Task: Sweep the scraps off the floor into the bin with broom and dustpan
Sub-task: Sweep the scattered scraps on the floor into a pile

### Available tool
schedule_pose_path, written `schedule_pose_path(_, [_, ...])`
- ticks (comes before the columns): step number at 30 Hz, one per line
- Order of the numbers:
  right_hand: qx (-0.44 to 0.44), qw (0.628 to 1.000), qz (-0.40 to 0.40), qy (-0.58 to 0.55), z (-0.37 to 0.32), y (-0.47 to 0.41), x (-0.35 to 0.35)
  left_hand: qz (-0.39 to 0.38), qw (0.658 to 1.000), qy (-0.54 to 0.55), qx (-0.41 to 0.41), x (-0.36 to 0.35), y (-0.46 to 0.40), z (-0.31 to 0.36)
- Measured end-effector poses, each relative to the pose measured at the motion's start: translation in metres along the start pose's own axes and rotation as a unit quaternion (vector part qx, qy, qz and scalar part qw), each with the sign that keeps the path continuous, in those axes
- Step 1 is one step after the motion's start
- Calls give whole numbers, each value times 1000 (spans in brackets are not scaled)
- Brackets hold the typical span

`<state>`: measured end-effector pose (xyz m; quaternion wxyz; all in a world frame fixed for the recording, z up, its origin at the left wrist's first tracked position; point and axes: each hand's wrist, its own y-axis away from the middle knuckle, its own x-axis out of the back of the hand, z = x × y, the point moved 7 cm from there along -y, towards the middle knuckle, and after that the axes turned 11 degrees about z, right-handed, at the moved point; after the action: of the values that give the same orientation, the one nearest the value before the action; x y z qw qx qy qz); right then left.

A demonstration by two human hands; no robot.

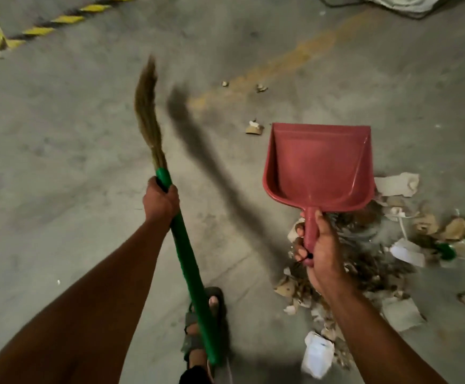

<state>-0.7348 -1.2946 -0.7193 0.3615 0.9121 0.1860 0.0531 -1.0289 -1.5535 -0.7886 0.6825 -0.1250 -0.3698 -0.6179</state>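
nearest the camera, a foot in a dark sandal (198, 325) stands on the grey concrete floor (59, 162), partly behind the green handle of the broom (187, 250). to its right lies a heap of scraps (364, 261): torn cardboard, dry brown bits, white paper pieces and a crumpled white container (317, 353) at the near edge, with green fragments on the far right side.

the left hand (160, 200) is closed around the green handle near its upper end, just below where the straw bristles (148, 115) begin. the broom is raised, its bristles curving up and away, blurred, and its dark shadow (198, 145) falls on the floor to the right.

the right hand (315, 245) is wrapped around the handle of the red dustpan (318, 164), thumb on top. the pan is held above the heap with its open mouth pointing away, and nothing shows inside it.

beyond the dustpan, 3 stray scraps lie well apart from the heap: a cardboard piece (254, 128) just off the pan's far left corner, and 2 smaller bits (261, 87) farther out beside a worn yellow line (281, 62). at the far left runs yellow and black hazard tape (40, 24).
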Motion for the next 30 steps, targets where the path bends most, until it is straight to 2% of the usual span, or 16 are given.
schedule_pose_path(2, [-8, 1000, 9, 5, 5, -21, -27, 24, 998, 26, 54, -4, -47, -3])
schedule_pose_path(6, [-24, 1000, 20, 2, 13, -62, -74, 23, 980, 98, 174, -28, -114, -10])
schedule_pose_path(10, [-27, 999, 38, -9, 19, -96, -103, -26, 982, 48, 183, -72, -162, -6])
schedule_pose_path(14, [-36, 998, 45, -17, 25, -119, -109, -78, 990, -91, 80, -109, -199, 19])
schedule_pose_path(17, [-29, 998, 44, -36, 28, -127, -102, -107, 975, -192, -11, -128, -217, 42])
schedule_pose_path(19, [-28, 997, 50, -43, 29, -129, -94, -128, 955, -257, -78, -139, -219, 57])
schedule_pose_path(24, [-24, 996, 62, -55, 29, -129, -76, -176, 872, -373, -263, -178, -190, 91])
schedule_pose_path(26, [-22, 996, 66, -57, 24, -126, -67, -193, 853, -394, -285, -190, -166, 96])
schedule_pose_path(30, [-23, 995, 72, -58, 16, -115, -35, -209, 835, -414, -295, -187, -103, 97])
